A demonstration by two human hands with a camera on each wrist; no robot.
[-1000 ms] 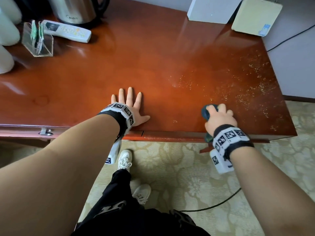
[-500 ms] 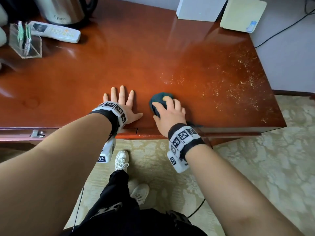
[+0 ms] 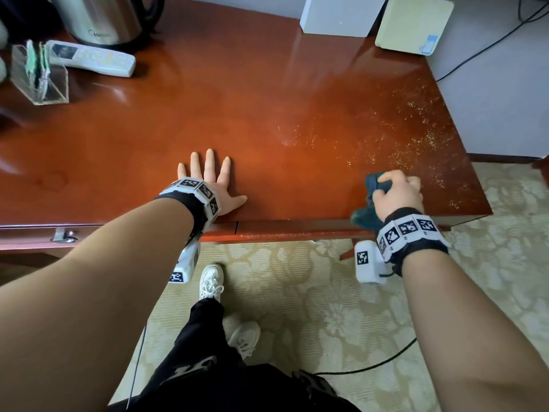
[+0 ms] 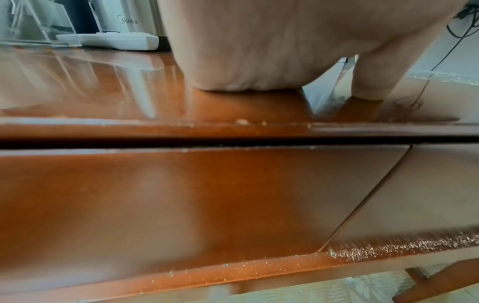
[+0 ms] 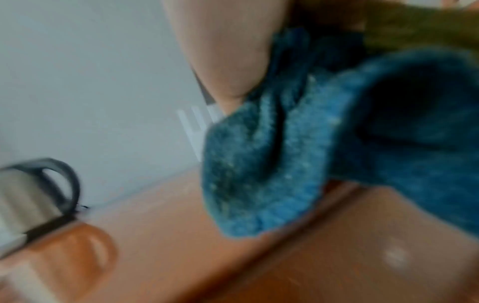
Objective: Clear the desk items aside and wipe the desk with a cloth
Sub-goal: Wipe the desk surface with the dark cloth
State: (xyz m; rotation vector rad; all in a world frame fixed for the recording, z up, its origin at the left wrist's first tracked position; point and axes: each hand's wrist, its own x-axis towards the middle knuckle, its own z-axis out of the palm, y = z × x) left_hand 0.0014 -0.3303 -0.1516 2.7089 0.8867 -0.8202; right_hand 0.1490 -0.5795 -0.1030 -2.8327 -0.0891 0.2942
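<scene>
Red-brown lacquered wood fills our view: the desk (image 3: 184,120) runs from the wall to the near edge, its right part speckled with pale crumbs (image 3: 416,138). We stand at that near edge over a patterned beige carpet (image 3: 297,292). At the far left a steel electric kettle (image 3: 98,16) stands by the wall, a white remote control (image 3: 92,58) lying just in front of it and a clear acrylic holder (image 3: 41,75) near the remote's left end. Against the back wall sit a white box (image 3: 341,14) and, to its right, a cream box (image 3: 413,23). Our left hand (image 3: 211,182) lies flat on the desk near the front edge, fingers straight and spread, thumb out to the side, gripping nothing. Our right hand (image 3: 396,193) rests near the front right corner, its grip closed around a bunched dark teal-blue cloth (image 3: 372,185), which touches the desk and droops over the front edge among the crumbs; the right wrist view is blurred but shows the thumb (image 5: 230,51) pressed into the folds.
</scene>
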